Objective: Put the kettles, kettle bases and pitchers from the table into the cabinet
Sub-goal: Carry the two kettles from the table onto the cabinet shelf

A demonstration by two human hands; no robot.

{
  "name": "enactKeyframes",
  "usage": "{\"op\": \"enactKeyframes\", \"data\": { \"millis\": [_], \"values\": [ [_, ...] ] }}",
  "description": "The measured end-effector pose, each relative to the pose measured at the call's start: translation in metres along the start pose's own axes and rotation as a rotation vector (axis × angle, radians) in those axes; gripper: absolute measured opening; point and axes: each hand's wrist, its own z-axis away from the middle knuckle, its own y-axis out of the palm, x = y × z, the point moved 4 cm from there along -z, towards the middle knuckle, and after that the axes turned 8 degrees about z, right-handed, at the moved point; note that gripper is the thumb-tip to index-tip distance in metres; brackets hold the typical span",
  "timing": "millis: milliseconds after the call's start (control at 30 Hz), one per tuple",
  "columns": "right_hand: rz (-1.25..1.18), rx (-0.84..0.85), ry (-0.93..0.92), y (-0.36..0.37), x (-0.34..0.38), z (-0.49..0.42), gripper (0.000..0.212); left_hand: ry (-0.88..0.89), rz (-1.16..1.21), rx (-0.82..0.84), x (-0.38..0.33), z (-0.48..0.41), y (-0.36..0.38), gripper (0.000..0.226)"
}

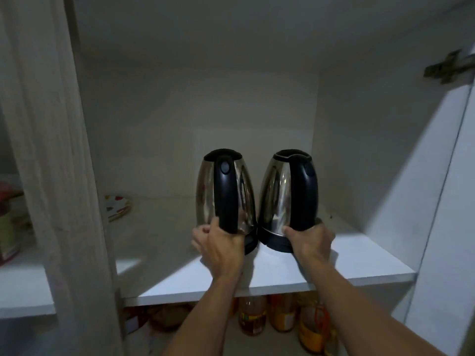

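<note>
In the head view, two steel kettles are standing upright side by side on the white cabinet shelf (359,263), almost touching, each sitting on a black base. The left hand (221,246) is wrapping around the lower end of the black handle of the left kettle (205,194), fingers curled closed about it. The right hand (309,241) is pressing against the bottom of the right kettle (279,191), thumb on the steel and fingers curling round the foot of its handle and the right base (272,238). The left base (250,244) is showing beside the left wrist. Bottles (253,316) are standing on the shelf below.
</note>
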Motion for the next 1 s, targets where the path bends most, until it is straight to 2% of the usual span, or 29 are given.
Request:
{"op": "enactKeyframes", "data": {
  "millis": [100,267,400,500,667,800,900,1000],
  "values": [
    [-0.024,-0.011,-0.001,0.017,-0.001,-0.011,0.055,-0.048,0.074,0.005,0.018,-0.02,0.013,0.046],
    [-0.001,0.011,-0.05,0.045,0.01,-0.05,0.049,-0.083,0.193,0.073,0.036,-0.08,0.046,0.049],
    [-0.023,0.101,-0.082,0.073,0.018,-0.096,0.051,-0.101,0.247,0.076,0.042,-0.124,0.075,0.054],
    [-0.036,0.158,-0.12,0.096,0.026,-0.128,0.056,-0.05,0.216,0.024,0.048,-0.149,0.098,0.054],
    [-0.026,0.191,-0.117,0.134,0.035,-0.166,0.062,-0.074,0.14,-0.016,0.066,-0.181,0.134,0.057],
    [-0.023,0.2,-0.121,0.15,0.039,-0.182,0.064,-0.09,0.159,-0.038,0.064,-0.191,0.144,0.048],
    [0.02,0.22,-0.087,0.152,0.024,-0.18,0.07,-0.129,0.128,-0.002,0.06,-0.185,0.139,0.051],
    [0.088,0.249,-0.124,0.15,0.016,-0.173,0.065,-0.217,0.013,0.068,0.06,-0.168,0.126,0.053]
  ]
}}
